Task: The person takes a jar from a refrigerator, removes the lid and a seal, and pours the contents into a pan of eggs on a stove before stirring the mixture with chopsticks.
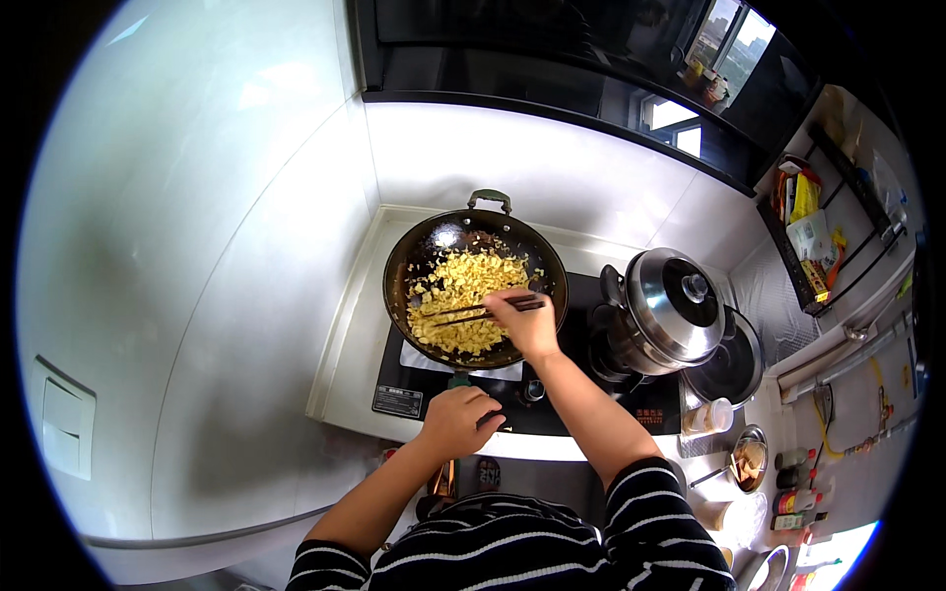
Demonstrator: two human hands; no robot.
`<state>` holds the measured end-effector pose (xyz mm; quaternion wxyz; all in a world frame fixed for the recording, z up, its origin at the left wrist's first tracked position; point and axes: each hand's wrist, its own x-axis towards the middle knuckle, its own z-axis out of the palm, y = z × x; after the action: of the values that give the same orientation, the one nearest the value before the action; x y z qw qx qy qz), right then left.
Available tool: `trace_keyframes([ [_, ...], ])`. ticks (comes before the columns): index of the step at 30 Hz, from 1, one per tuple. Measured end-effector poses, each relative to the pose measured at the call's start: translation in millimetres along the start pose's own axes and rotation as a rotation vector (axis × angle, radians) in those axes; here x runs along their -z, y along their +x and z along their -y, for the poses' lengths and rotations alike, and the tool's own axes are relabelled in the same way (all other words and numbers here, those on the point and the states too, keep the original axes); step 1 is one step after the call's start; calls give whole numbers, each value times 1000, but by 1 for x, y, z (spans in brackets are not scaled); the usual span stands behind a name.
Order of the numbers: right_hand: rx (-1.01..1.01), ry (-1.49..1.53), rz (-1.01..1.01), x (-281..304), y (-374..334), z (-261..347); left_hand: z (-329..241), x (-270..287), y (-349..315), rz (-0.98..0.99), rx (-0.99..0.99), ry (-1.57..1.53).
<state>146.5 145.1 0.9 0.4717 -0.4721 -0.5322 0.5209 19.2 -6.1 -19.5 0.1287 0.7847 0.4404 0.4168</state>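
Note:
A black wok [396, 278] stands on the left of the stove and holds small yellow pieces that look like scrambled egg [471, 281], with browner bits toward its far side. Over its right part, my right hand [527, 323] grips a pair of dark chopsticks [463, 314], whose tips reach left into the yellow food. My left hand [458, 422] is closed at the wok's near side, around its near handle [460, 378]; only a short greenish piece of that handle shows. The wok's far loop handle [490, 200] is free.
A lidded steel pot [675, 305] stands on the right of the black stove top [581, 399]. Beyond it are a dark pan [734, 364], a jar [708, 417], a metal bowl with food [750, 458] and several bottles [793, 500]. A wall rack [788, 236] holds packets.

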Motion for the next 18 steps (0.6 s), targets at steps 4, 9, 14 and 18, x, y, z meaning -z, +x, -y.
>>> trace_keyframes([
  [4, 6, -165, 19, 6, 11, -26, 0, 0, 1, -3, -20, -4],
  [9, 197, -364, -345, 77, 44, -6, -2, 0, 0, -27, -3, -17],
  [14, 271, -613, -251, 85, 8, 3, -2, -1, -1, -31, 6, -24],
  [18, 111, -306, -69, 57, -21, 4, -1, -3, 0, -24, 16, -12],
])
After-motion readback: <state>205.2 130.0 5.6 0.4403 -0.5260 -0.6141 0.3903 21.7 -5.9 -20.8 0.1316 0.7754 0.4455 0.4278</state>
